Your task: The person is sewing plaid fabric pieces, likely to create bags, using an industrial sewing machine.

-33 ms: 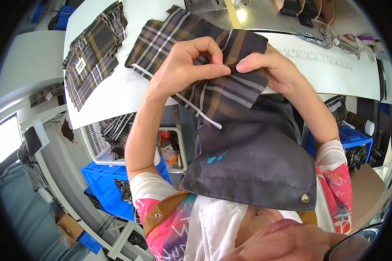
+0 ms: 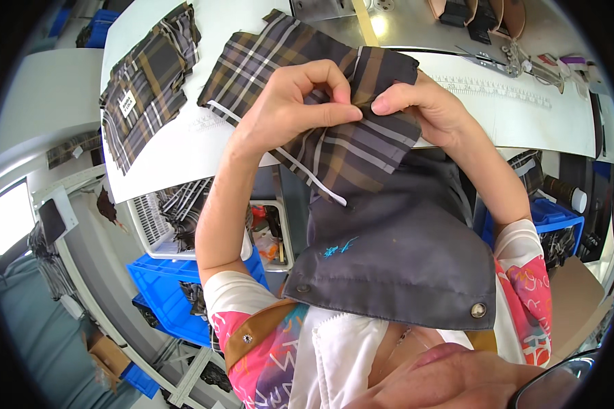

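A brown, black and white plaid cloth piece lies partly on the white table, its lower part hanging over the near edge toward my dark apron. My left hand pinches the cloth between thumb and curled forefinger. Close beside it, my right hand grips the same cloth, thumb on top and the other fingers hidden beneath. A fold gathers between the two thumbs. White tape edges the lower left side of the piece.
At the left of the white table lies a stack of plaid pieces with a white label. A clear ruler and small scissors are at the right. Below stand a white basket and blue crates.
The cloth's lower flap has shifted very slightly, its crease between the thumbs looking a little different. Both hands keep nearly the same place and grip.
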### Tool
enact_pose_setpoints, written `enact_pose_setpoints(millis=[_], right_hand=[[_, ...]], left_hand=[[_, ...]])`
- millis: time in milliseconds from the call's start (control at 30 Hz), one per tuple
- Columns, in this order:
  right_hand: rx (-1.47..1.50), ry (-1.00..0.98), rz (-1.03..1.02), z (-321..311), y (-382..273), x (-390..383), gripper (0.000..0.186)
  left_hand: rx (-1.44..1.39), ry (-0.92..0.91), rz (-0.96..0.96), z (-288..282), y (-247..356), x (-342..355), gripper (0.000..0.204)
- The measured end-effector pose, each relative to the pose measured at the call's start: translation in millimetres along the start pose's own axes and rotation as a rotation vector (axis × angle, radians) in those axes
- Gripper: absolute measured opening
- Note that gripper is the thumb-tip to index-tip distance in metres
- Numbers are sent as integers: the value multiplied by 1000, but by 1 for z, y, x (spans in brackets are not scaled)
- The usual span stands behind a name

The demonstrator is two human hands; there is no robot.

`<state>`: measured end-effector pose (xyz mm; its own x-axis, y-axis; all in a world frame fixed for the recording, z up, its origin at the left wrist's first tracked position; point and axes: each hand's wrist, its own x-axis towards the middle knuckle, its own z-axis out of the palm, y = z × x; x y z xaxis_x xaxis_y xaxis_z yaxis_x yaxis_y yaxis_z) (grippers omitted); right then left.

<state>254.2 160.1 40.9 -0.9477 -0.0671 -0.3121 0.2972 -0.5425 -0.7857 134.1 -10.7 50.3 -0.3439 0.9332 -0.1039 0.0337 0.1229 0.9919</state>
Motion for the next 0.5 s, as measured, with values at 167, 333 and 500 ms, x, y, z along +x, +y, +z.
enact_pose_setpoints(millis=[167, 333, 500], right_hand=[[245, -165, -62, -29, 5, 12, 30], [-40, 28, -367, -7, 15, 13, 25], [-573, 204, -821, 25, 27, 11, 18]], left_hand=[[68, 104, 95, -5, -5, -6, 16], [-113, 440, 291, 5, -12, -20, 14], [-334, 734, 298, 41, -13, -11, 13]])
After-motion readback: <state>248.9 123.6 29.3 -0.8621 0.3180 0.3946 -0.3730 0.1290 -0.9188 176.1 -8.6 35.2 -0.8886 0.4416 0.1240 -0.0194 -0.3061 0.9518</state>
